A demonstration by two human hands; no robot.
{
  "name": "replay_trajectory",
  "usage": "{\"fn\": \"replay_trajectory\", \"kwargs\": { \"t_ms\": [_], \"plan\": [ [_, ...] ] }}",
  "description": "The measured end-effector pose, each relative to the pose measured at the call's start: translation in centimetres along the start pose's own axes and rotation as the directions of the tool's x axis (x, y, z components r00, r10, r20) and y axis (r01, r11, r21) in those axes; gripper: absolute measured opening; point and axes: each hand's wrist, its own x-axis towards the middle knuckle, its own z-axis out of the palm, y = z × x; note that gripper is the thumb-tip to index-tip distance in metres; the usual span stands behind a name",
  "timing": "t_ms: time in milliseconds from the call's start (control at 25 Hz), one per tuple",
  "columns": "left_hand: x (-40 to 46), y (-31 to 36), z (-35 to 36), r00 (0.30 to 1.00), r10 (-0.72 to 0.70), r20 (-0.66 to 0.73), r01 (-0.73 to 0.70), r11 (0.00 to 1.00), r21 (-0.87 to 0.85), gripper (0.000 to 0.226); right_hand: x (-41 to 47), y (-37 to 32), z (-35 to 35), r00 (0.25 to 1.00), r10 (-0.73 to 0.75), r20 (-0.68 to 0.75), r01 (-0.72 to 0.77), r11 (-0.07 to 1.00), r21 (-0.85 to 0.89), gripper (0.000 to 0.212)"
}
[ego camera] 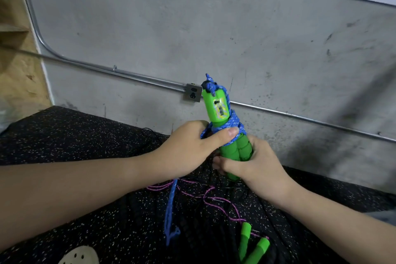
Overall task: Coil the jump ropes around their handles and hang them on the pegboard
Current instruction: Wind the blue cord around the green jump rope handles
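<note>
A grey concrete wall [214,28] fills the background, with a metal conduit [128,75] running along it to a small outlet box [193,92]. Below the wall lies a black speckled floor mat [75,146], the largest surface near the person.

Over the mat, just below the outlet box, both hands hold a pair of green handles [233,146] upright and side by side; the taller one carries a small counter window near its top. The blue rope [232,123] is wound in several turns around the upper part of the handles, and its loose end hangs down from the left hand to the mat, ending in a frayed tip.

The left hand [188,148] has its grip closed around the handles and rope, the thumb pressed across the blue coils. The right hand [255,167] has its grip curled around the lower part of the handles, fingers wrapped under them.

Further below the held handles, a thin purple rope [214,199] lies in loose tangles on the mat and leads to a second pair of green handles [250,244] lying near the bottom edge. A pale perforated shoe [81,255] shows at the lower left, well apart from the handles.
</note>
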Motion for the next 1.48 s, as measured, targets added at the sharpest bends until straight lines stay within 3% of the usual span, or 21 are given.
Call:
{"fn": "replay_trajectory", "kwargs": {
  "t_ms": [80,200,280,360,440,520,640,760,960,1080,1240,1280,1360,1480],
  "plan": [
    [-0.1,-0.2,0.1,0.999,0.024,-0.036,-0.025,0.999,-0.04,0.06,-0.1,0.3,0.1,1.0,0.009,-0.017,-0.008,0.999,0.031,0.029],
    [-0.4,0.1,0.2,0.995,0.084,-0.047,-0.089,0.99,-0.11,0.03,-0.5,0.1,0.0,1.0,0.012,-0.021,-0.013,0.998,-0.061,0.027],
    [-0.6,0.3,0.0,0.995,0.096,0.006,-0.094,0.982,-0.166,0.026,-0.6,-0.3,-1.0,0.98,0.115,0.161,-0.123,0.992,0.041,0.023],
    [-0.9,0.6,-0.1,0.993,0.097,0.069,-0.08,0.973,-0.218,0.028,-0.7,-0.7,-2.4,0.863,0.209,0.46,-0.353,0.901,0.252,0.027],
    [-1.3,1.1,0.0,0.988,0.086,0.128,-0.054,0.971,-0.234,0.021,-1.0,-0.8,-3.3,0.757,0.19,0.625,-0.487,0.802,0.346,0.035],
    [-1.3,1.6,0.3,0.994,0.029,0.104,-0.008,0.981,-0.193,0.024,-1.0,-0.5,-3.1,0.798,0.176,0.577,-0.435,0.83,0.35,0.026],
    [-0.8,0.2,-0.3,0.996,-0.086,-0.002,0.085,0.995,-0.051,0.068,-0.6,0.1,-2.2,0.929,0.152,0.337,-0.233,0.949,0.214,0.026],
    [-0.2,-0.9,-0.3,0.997,-0.082,-0.009,0.081,0.996,-0.03,0.064,-0.3,0.2,-1.7,0.984,0.086,0.157,-0.093,0.995,0.042,0.02],
    [-0.2,-0.4,0.8,0.99,-0.044,-0.131,0.057,0.993,0.1,0.053,-0.3,0.9,-0.6,0.999,0.045,-0.005,-0.045,0.997,-0.058,0.026],
    [-0.6,0.3,1.4,0.986,-0.098,-0.135,0.11,0.99,0.083,0.055,-0.6,1.1,0.1,1.0,0.003,0.008,-0.001,0.972,-0.236,0.029],
    [-0.4,-0.1,1.4,0.978,-0.106,-0.18,0.136,0.977,0.162,0.086,-1.5,0.8,1.1,0.984,-0.083,0.157,0.144,0.891,-0.431,0.02],
    [-0.3,-0.2,1.2,0.976,-0.099,-0.195,0.132,0.978,0.163,0.087,-1.7,0.7,1.1,0.978,-0.084,0.192,0.163,0.879,-0.447,0.027],
    [-0.1,-0.2,0.9,0.977,-0.096,-0.19,0.116,0.989,0.096,0.082,-1.6,0.5,0.6,0.972,-0.039,0.23,0.125,0.919,-0.373,0.037],
    [-0.4,0.2,0.8,0.998,-0.019,-0.057,0.013,0.996,-0.091,0.058,-1.5,-0.2,-0.7,0.946,0.097,0.31,-0.113,0.993,0.033,0.041]
  ]
}}
